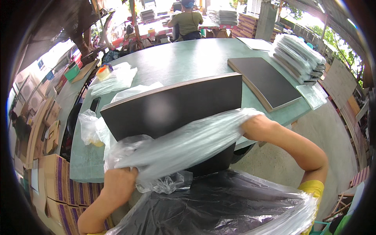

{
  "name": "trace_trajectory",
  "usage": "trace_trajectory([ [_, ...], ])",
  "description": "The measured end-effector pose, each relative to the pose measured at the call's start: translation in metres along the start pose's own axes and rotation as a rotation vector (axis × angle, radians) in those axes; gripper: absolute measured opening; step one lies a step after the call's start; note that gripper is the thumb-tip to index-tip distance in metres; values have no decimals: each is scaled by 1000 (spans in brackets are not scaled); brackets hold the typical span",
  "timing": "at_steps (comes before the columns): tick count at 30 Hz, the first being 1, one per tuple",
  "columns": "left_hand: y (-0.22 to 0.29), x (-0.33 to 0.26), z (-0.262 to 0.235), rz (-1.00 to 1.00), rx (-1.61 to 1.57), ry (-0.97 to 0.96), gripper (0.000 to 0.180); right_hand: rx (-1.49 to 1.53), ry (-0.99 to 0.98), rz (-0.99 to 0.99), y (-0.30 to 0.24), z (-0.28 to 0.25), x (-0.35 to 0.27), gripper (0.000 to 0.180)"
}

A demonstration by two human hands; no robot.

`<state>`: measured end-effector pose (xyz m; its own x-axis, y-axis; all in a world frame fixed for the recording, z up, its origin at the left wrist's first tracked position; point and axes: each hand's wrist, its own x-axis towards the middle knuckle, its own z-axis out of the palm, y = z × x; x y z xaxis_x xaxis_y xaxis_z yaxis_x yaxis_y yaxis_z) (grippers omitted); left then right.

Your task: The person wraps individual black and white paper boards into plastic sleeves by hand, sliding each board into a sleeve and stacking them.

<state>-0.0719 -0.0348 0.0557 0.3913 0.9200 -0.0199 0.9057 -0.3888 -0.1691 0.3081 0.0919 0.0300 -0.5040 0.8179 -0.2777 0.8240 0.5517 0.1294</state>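
Note:
A thick stack of black boards (176,103) with pale edges stands tilted on its long side at the near edge of the green table. Across its lower front stretches a gathered clear plastic bag (192,137), smeared by motion. My left hand (120,183) is closed on the bunched plastic at the left end. At the other end, my right hand (257,127) grips the same plastic beside the boards' right side, its fingertips partly hidden. More clear plastic (223,203) spreads over my lap, dark beneath. Whether it joins the held bag I cannot tell.
On the green table (176,58), another black board stack (264,80) lies flat at right, near a pile of plastic-wrapped boards (298,56). Tape rolls (103,72) rest on plastic at left, behind a phone (94,103). Cardboard boxes (58,180) stand lower left. A person (188,21) sits beyond.

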Motion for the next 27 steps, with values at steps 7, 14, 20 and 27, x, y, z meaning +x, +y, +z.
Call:
trace_trajectory([
  [7, -49, 8, 31, -184, 139, -49, 20, -274, -554, -410, -82, -38, -29, 18],
  [14, -13, -11, 4, 356, -1005, -259, 32, 708, 1126, 239, 7, -77, -48, 8],
  [20, -113, 0, 17, -669, -490, 616, 27, 548, 875, -40, -28, -47, -5, 37],
  [27, -68, 51, 1, -389, -243, 805, 51, 563, 1191, 74, -7, -59, 19, 63],
])
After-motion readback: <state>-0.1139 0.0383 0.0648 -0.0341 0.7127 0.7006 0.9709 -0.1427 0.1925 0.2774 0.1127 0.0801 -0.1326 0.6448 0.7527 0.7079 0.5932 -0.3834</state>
